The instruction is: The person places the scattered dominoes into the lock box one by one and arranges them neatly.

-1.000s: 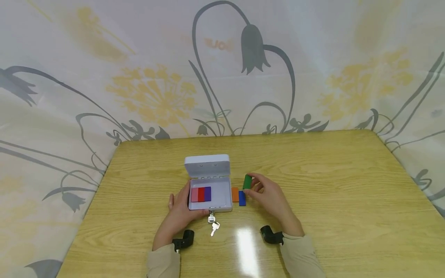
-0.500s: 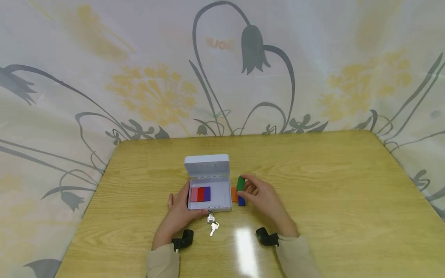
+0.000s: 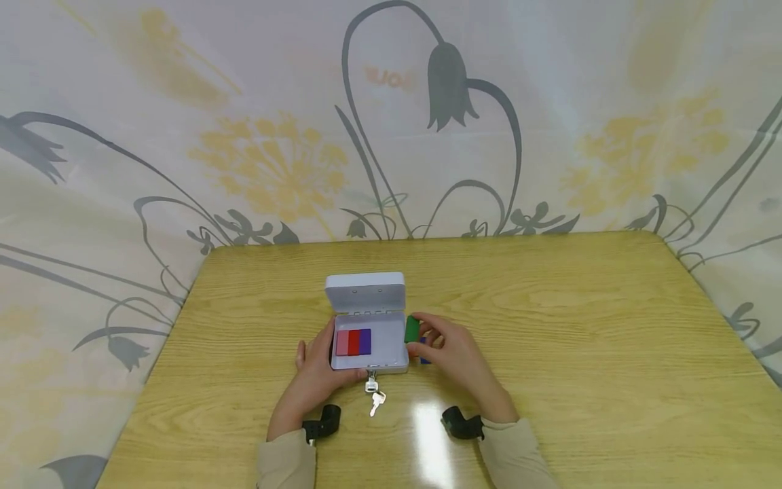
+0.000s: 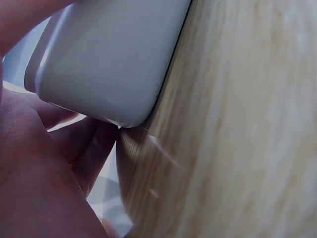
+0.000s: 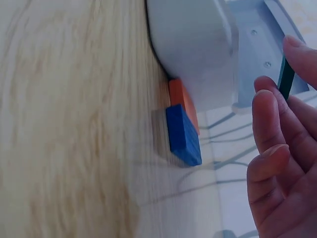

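A small white cash box (image 3: 388, 341) stands on the table with its lid (image 3: 366, 293) raised. Inside, toward its left, pink (image 3: 343, 342), red (image 3: 354, 342) and purple (image 3: 365, 341) blocks lie side by side. My left hand (image 3: 320, 363) grips the box's left side, thumb along the front; the left wrist view shows fingers around its corner. Between thumb and fingertips, my right hand (image 3: 455, 346) pinches a flat green block (image 3: 412, 329) at the box's right rim. Under that hand, an orange block (image 5: 182, 101) and a blue block (image 5: 182, 134) rest on the table beside the box.
A key (image 3: 371, 384) sits in the lock at the box's front, and a second key (image 3: 377, 402) hangs from it. The wooden table (image 3: 580, 326) reaches back to a flower-printed curtain (image 3: 391, 136). Each wrist wears a black camera mount (image 3: 462, 423).
My right hand has moved left with the green block, from beyond the blue block to the box's right rim. My left hand keeps its grip on the box.
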`<state>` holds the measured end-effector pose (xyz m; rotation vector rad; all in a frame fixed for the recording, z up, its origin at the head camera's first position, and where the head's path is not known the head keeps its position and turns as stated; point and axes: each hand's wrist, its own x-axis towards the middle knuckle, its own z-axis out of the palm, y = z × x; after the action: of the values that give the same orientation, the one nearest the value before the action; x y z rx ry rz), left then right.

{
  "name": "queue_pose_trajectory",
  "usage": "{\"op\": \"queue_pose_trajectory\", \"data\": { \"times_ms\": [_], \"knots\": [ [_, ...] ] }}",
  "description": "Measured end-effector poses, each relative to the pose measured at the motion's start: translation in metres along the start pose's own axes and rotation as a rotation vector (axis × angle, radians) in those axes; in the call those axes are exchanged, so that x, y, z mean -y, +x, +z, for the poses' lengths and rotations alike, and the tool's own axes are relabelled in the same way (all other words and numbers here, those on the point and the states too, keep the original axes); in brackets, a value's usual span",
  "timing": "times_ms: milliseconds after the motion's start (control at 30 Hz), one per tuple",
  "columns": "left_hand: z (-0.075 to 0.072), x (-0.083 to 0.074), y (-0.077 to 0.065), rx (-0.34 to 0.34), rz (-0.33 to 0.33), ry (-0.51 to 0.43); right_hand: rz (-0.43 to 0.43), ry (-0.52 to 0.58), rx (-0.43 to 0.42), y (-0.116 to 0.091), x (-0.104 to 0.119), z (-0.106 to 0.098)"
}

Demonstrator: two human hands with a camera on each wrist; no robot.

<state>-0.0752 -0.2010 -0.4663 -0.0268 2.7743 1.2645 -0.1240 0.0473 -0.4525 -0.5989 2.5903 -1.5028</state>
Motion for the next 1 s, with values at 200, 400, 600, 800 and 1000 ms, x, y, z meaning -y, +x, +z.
{"op": "queue_pose_trajectory", "data": {
  "times_ms": [200,400,600,800,1000],
  "knots": [
    [0.001,0.001,0.000,0.000,-0.007,-0.003,-0.009,0.037,0.016,-0.001,0.003,0.004],
    [0.000,-0.001,0.000,-0.001,-0.003,-0.008,-0.023,0.004,0.017,0.000,0.001,0.007],
    [0.000,0.000,0.000,-0.007,0.011,-0.015,0.018,0.002,0.041,-0.001,0.003,0.009],
    [0.001,0.001,-0.001,-0.009,0.015,-0.007,0.040,-0.007,0.067,-0.003,0.007,0.013],
    [0.000,0.001,-0.001,-0.010,0.012,-0.011,0.027,-0.019,0.050,0.000,0.006,0.017]
  ]
}}
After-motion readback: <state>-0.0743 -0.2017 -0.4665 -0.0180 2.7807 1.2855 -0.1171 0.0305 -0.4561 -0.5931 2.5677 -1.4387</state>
